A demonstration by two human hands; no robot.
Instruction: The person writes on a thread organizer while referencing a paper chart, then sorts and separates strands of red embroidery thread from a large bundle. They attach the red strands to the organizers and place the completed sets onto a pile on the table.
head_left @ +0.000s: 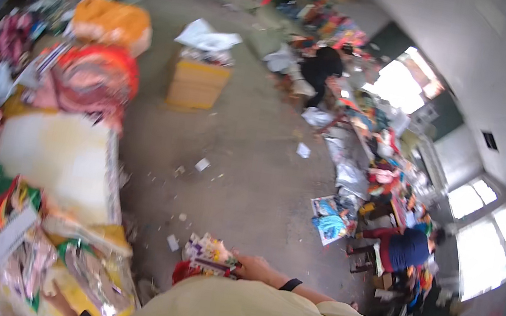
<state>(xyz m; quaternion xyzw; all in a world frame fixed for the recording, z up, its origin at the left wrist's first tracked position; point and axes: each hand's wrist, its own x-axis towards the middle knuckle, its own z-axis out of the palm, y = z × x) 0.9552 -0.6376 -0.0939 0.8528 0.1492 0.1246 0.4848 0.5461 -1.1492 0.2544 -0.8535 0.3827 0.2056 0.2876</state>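
My right hand (248, 267), with a dark band at its wrist, is closed on a bundle of flower-patterned fabric (209, 251) in white, purple and yellow. Something red (185, 272) shows below the bundle, partly hidden by my pale yellow shirt. At the lower left my left hand (58, 300) rests with fingers stretched out by clear plastic-wrapped packages (94, 278) and a yellow surface. A white card-like piece (15, 230) lies on the packages beside it. Motion blurs the small details.
Along the left stand a white padded slab (60, 158), red-pink rolled textiles (91, 78) and an orange bundle (112, 24). A filled cardboard box (197, 86) stands on the floor among paper scraps (202, 164). Two people (406, 249) work by heaped goods at right.
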